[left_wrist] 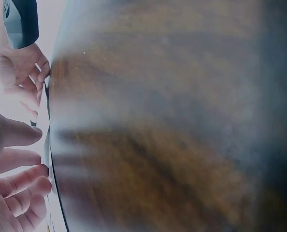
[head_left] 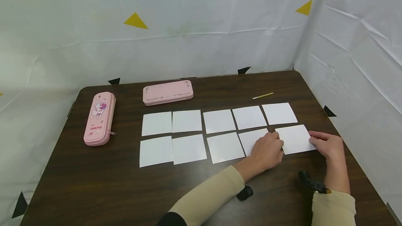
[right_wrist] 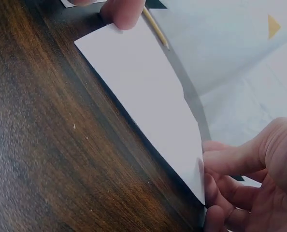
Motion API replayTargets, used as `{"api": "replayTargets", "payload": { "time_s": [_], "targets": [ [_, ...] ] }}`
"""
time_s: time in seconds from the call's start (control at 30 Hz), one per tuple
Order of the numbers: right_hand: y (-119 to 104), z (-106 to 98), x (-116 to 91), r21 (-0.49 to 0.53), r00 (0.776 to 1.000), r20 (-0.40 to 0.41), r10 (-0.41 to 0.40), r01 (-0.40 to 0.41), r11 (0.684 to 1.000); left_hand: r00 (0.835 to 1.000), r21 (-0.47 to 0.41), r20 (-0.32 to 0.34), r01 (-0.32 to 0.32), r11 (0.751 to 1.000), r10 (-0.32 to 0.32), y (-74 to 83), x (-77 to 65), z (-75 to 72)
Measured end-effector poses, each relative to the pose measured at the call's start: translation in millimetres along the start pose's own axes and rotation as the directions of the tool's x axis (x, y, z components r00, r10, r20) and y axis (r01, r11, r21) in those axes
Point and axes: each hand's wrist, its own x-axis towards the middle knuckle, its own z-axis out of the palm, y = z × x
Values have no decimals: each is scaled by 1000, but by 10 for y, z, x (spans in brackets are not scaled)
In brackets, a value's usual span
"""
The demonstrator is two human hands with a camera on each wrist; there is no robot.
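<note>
My right hand [head_left: 328, 145] pinches the right edge of a white card [head_left: 295, 138], the rightmost one of the near row. In the right wrist view the right thumb [right_wrist: 235, 157] lies at the edge of that white card [right_wrist: 138, 92], with curled fingers below. My left hand [head_left: 267, 151] grips the card's left edge and covers part of the neighbouring card [head_left: 251, 140]. A left fingertip [right_wrist: 126, 19] shows on the card's far corner. In the left wrist view the left hand [left_wrist: 18, 183] is at the lower left, the card almost edge-on.
Other white cards [head_left: 169, 121] lie in two rows on the dark wooden table [head_left: 94, 184]. Behind them are a pink case [head_left: 168, 92] and a yellow pencil [head_left: 262, 96]. A pink zipped pencil case [head_left: 98, 119] lies at the left. White sheeting [head_left: 188, 16] hangs around the table.
</note>
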Motion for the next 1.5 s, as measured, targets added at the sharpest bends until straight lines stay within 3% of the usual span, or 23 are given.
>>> {"api": "replayTargets", "payload": {
  "time_s": [0.17,0.53,0.9,1.07,1.3,1.5],
  "targets": [
    [193,42,194,-8,999,-8,-31,31,999,1000,34,11,-2,999,2,14,2,-5],
    [253,79,244,18,999,-14,-40,40,999,1000,77,3,-10,997,10,3,-4,32],
    [113,44,131,30,1000,-10,-25,25,999,1000,25,24,6,1000,-6,-30,4,-13],
    [-26,25,40,32,1000,-17,4,-3,999,1000,7,-27,-8,1000,8,-74,-19,-88],
    [0,20,74,-20,998,33,-62,63,998,994,-54,-105,4,999,-10,-252,-129,-280],
    [-423,-26,-357,-81,992,22,-121,123,989,987,-94,-150,41,995,-55,-572,-330,-455]
  ]
}}
